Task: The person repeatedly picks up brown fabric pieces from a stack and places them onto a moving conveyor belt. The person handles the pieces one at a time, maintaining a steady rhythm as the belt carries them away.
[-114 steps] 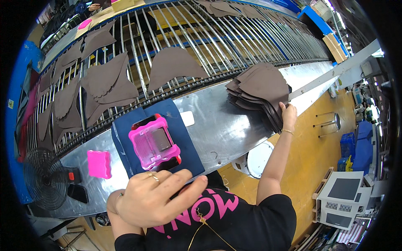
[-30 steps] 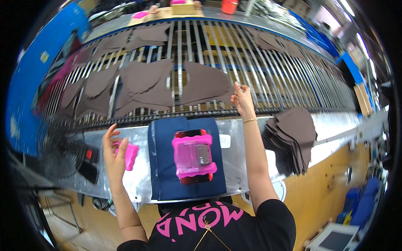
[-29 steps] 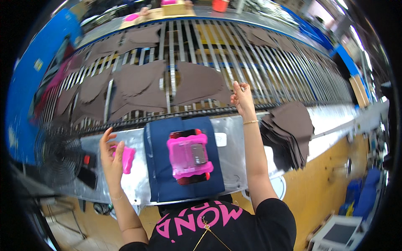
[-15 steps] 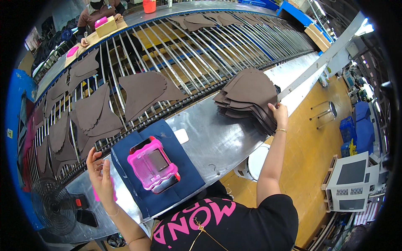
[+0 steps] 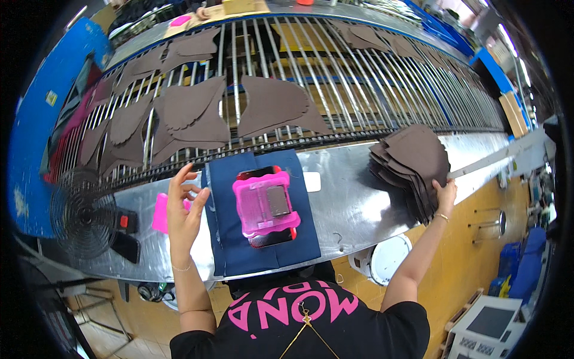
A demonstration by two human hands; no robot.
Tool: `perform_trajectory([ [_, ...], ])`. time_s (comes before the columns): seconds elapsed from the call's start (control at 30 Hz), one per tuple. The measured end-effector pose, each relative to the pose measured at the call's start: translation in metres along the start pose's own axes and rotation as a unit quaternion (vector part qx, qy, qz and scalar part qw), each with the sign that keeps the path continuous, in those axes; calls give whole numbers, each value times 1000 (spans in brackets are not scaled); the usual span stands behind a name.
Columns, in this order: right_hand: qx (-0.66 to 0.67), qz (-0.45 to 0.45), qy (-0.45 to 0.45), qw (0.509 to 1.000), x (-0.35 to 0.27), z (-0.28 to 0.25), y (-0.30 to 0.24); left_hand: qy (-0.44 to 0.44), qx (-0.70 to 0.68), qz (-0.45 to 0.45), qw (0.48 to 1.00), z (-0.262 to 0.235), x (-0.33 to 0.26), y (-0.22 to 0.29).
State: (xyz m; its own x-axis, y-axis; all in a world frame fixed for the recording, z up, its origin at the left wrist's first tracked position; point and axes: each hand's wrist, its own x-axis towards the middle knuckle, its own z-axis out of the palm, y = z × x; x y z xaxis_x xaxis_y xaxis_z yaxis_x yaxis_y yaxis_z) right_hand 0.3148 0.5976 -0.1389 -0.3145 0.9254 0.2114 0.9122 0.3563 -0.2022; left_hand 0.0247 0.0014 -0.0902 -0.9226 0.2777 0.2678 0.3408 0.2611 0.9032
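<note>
My right hand [image 5: 443,198] grips the near edge of a stack of dark brown scalloped fabric pieces [image 5: 418,157], its thumb on top and its other fingers mostly hidden at the edge. The stack is fanned out on the metal table at right. Raised over the table's left part, my left hand [image 5: 186,209] holds nothing, its fingers apart. Beside it lies a navy cloth [image 5: 233,251], bearing a pink wavy-edged plastic frame [image 5: 251,206] with a grey-brown block [image 5: 278,200] in it. Under the frame is a red-edged dark object [image 5: 272,239], partly covered.
Beyond the table [image 5: 341,209] runs a conveyor of metal rods [image 5: 371,96], with more brown pieces [image 5: 275,105] lying on it. A wire-guarded fan [image 5: 84,212] and a black phone-like slab [image 5: 125,246] are at left. A white stool [image 5: 391,260] stands by the table's front edge.
The view has swung round, so the whole scene sits differently in the picture. My right hand stays at the edge of the brown stack. My left hand is still raised and open.
</note>
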Motion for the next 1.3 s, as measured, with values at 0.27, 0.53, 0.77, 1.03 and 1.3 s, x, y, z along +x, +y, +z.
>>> perform_trajectory([
  [0.27, 244, -137, -114, 953, -90, -144, -151, -33, 37, 91, 995, 8, 13, 25],
  [0.53, 638, -260, -274, 672, -181, -125, -266, -2, -125, 89, 988, 12, 27, 33],
  [0.77, 500, -451, -314, 670, -229, -68, -316, 70, -147, -5, 987, -68, 8, 38],
  [1.03, 430, -572, -194, 671, -232, -38, -317, 49, 79, 32, 995, -94, -6, 29],
  [1.3, 359, -441, -236, 788, -195, -13, -223, -162, 179, 165, 956, -8, 14, 32],
])
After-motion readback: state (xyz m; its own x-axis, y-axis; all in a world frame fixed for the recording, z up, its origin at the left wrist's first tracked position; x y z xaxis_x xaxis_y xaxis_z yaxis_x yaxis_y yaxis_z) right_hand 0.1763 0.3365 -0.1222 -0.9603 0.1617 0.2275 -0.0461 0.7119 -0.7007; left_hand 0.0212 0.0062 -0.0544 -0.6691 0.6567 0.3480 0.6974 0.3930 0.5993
